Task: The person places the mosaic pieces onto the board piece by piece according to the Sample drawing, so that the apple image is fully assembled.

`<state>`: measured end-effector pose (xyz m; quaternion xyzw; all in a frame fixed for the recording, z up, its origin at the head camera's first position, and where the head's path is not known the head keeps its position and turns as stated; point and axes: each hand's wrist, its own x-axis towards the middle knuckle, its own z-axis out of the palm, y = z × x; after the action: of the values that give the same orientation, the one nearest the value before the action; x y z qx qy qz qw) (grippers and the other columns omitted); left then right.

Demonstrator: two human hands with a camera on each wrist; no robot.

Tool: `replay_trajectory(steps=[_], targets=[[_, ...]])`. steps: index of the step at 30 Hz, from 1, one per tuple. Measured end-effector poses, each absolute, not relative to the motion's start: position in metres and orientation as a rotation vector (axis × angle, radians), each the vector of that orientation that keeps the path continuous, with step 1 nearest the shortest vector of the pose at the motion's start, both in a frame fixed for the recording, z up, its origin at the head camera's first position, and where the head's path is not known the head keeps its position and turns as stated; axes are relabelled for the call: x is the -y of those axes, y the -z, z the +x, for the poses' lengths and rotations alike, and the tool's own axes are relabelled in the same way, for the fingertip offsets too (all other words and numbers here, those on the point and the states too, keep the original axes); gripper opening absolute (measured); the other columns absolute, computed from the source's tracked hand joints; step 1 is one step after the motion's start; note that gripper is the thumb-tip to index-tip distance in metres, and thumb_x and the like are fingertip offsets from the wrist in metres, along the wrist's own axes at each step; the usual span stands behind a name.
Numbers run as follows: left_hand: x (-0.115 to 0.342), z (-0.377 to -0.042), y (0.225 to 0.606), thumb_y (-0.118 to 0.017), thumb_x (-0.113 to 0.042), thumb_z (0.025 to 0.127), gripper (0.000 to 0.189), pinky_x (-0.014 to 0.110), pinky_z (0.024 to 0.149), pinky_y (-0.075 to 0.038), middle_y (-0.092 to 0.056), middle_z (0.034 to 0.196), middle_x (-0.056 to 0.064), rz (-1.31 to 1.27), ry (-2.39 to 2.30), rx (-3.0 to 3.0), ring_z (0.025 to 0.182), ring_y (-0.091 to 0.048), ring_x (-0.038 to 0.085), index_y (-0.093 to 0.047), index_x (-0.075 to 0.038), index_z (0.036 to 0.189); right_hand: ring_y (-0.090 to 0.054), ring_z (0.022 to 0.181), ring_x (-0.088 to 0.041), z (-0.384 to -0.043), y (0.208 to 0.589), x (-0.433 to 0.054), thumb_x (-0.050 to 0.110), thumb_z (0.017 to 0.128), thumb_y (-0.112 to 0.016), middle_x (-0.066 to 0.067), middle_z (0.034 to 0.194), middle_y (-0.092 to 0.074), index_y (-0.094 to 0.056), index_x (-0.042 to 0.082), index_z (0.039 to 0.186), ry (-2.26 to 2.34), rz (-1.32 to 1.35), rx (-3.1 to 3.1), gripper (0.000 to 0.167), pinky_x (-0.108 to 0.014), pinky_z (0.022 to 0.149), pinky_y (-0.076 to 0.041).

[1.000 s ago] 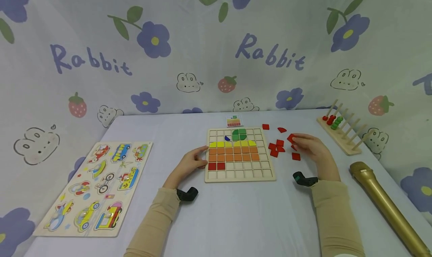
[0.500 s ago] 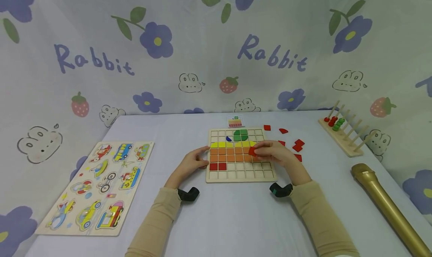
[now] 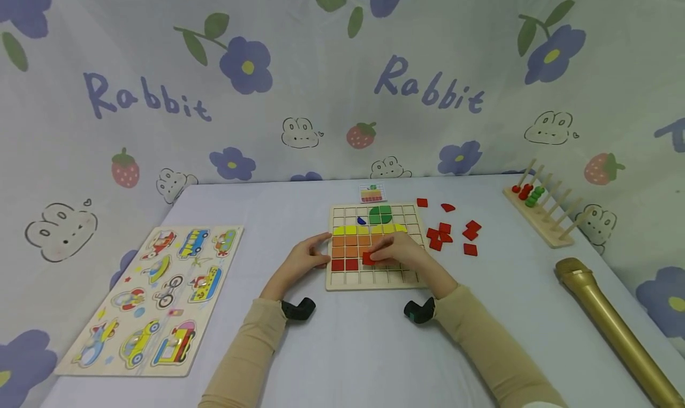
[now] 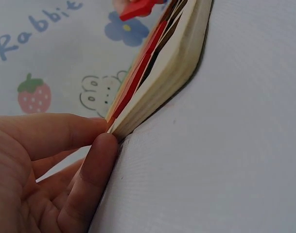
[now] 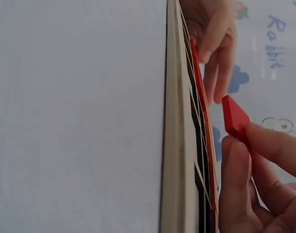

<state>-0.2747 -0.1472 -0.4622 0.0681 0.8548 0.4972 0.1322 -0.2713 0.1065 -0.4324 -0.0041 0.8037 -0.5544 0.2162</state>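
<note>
Right fingertips: thumb and forefinger of the right hand (image 3: 400,252) pinch a red square (image 5: 235,116) by its edges.
Red square: over the near part of the grid board (image 3: 353,281), just right of two seated red squares (image 3: 338,265); it looks raised, not lying flat.
Handling: probably light, stiff, rather smooth and hard to break; best taken by two opposite edges, leaving the underside free.
Left fingers: thumb and forefinger of the left hand (image 3: 301,260), set apart, touch the board's left edge near its near corner; how hard they press, I cannot tell.
Board rows: orange pieces (image 3: 344,241) beyond the red, then yellow pieces (image 3: 339,231), with a blue piece (image 3: 361,220) and green pieces (image 3: 380,215) farther still.
Right of board: loose red pieces (image 3: 445,228), flat on the cloth.
Far side: a small picture card (image 3: 372,192).
Outer right: bead rack (image 3: 551,222), far; gold microphone (image 3: 610,322), near.
Outer left: vehicle puzzle (image 3: 200,316).
</note>
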Motion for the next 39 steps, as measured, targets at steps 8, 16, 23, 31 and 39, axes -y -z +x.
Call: replay_trajectory(steps=[8,16,23,31,39], targets=[[0.147,-0.275,0.463,-0.067,-0.011,0.082,0.058,0.025,0.065,-0.047,-0.057,0.075,0.008,0.204,-1.446,-2.48,0.065,-0.057,0.013,-0.047,-0.016,0.137,-0.052,0.08,-0.017,-0.268,0.434,-0.091,0.013,0.077,-0.074,-0.002,0.088,-0.064,-0.072,0.01,0.083,1.292,-0.078,-2.495,0.007,-0.024,0.065,-0.045],[0.148,-0.275,0.462,-0.067,-0.011,0.082,0.059,0.024,0.064,-0.046,-0.056,0.074,0.008,0.189,-1.432,-2.484,0.065,-0.056,0.013,-0.046,-0.017,0.137,-0.051,0.072,-0.015,-0.266,0.437,-0.087,0.012,0.076,-0.075,0.001,0.079,-0.065,-0.073,0.011,0.079,1.213,-0.149,-2.594,0.005,-0.024,0.059,-0.042],[0.147,-0.276,0.464,-0.067,-0.012,0.082,0.059,0.025,0.063,-0.046,-0.056,0.073,0.008,0.185,-1.427,-2.49,0.064,-0.055,0.013,-0.047,-0.017,0.137,-0.052,0.069,-0.016,-0.266,0.436,-0.091,0.013,0.077,-0.074,-0.001,0.08,-0.063,-0.072,0.011,0.083,1.282,-0.138,-2.527,0.007,-0.024,0.058,-0.044],[0.148,-0.277,0.468,-0.067,-0.013,0.082,0.058,0.024,0.063,-0.046,-0.056,0.074,0.007,0.18,-1.427,-2.493,0.064,-0.056,0.013,-0.047,-0.017,0.137,-0.055,0.076,-0.018,-0.277,0.421,-0.144,0.016,0.082,-0.069,-0.008,0.096,-0.061,-0.068,0.004,0.103,1.371,-0.045,-2.548,0.024,-0.026,0.064,-0.048],[0.148,-0.277,0.468,-0.067,-0.012,0.082,0.058,0.025,0.063,-0.046,-0.056,0.073,0.008,0.187,-1.44,-2.484,0.064,-0.056,0.013,-0.047,-0.017,0.136,-0.056,0.078,-0.015,-0.284,0.412,-0.231,0.018,0.086,-0.064,-0.008,0.101,-0.06,-0.059,0.001,0.117,1.596,0.293,-2.543,0.036,-0.027,0.069,-0.049]])
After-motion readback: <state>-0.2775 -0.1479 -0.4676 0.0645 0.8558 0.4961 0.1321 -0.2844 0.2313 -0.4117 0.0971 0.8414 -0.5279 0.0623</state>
